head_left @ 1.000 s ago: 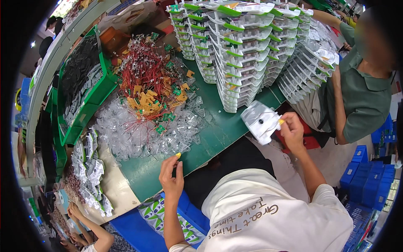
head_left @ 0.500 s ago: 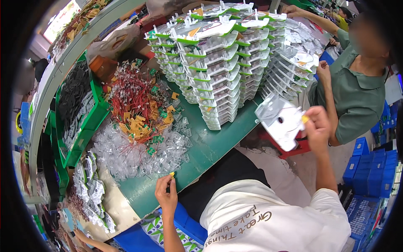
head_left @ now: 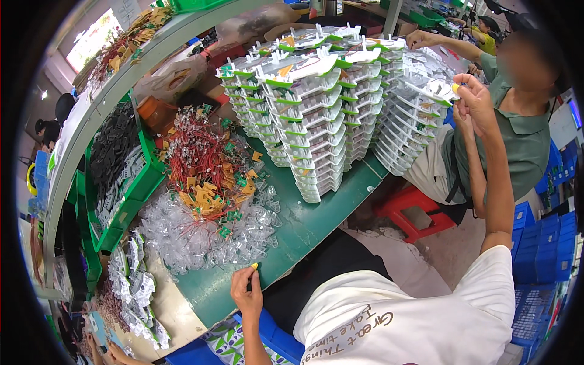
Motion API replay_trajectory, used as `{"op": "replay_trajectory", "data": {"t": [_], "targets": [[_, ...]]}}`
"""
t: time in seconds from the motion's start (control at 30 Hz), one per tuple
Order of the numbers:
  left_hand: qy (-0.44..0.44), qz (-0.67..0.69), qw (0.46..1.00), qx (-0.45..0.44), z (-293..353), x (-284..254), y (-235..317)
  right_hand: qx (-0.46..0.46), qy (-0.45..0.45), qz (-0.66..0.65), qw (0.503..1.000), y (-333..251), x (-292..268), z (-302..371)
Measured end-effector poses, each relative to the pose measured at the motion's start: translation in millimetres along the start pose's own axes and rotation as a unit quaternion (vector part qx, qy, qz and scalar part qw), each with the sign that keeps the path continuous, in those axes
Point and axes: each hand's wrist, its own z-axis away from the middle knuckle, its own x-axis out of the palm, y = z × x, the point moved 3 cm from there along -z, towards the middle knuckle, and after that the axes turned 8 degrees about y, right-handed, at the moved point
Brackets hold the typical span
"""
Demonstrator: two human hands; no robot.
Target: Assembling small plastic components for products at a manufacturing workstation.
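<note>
My right hand (head_left: 479, 106) is raised at the right, its yellow-covered fingertip against the edge of a white plastic panel (head_left: 431, 90) at the top of a leaning stack. Its fingers are closed at that edge. By the table's near edge rests my left hand (head_left: 247, 293), fingers curled together and a yellow cover on one fingertip; whether anything is between them is hidden. Just beyond it spreads a pile of small clear plastic pieces (head_left: 201, 234). Red-wired parts with orange and green tabs (head_left: 204, 161) lie heaped behind those.
Tall stacks of white panels with green edges (head_left: 310, 131) fill the far middle of the green table (head_left: 243, 292). Green bins (head_left: 131, 191) with black and grey parts stand left. A co-worker in a green shirt (head_left: 523, 140) sits at right, near a red stool (head_left: 413, 213).
My right hand has gone up and away with the white panel, from beside the table to the leaning stack. My left hand stays near the table's edge, its fingers more curled.
</note>
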Motion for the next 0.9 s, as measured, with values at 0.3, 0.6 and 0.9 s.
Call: {"op": "replay_trajectory", "data": {"t": [0.3,0.6,0.9], "targets": [[0.000,-0.003,1.000,0.018,-2,7,-3,-0.013,0.034,0.052,0.998,3,2,2],[0.046,0.010,0.998,0.035,-2,-4,-1,-0.152,0.112,0.061,0.980,10,-16,14],[0.086,0.051,0.995,0.005,3,-4,-1,-0.317,-0.426,0.042,0.847,-51,242,227]]}}
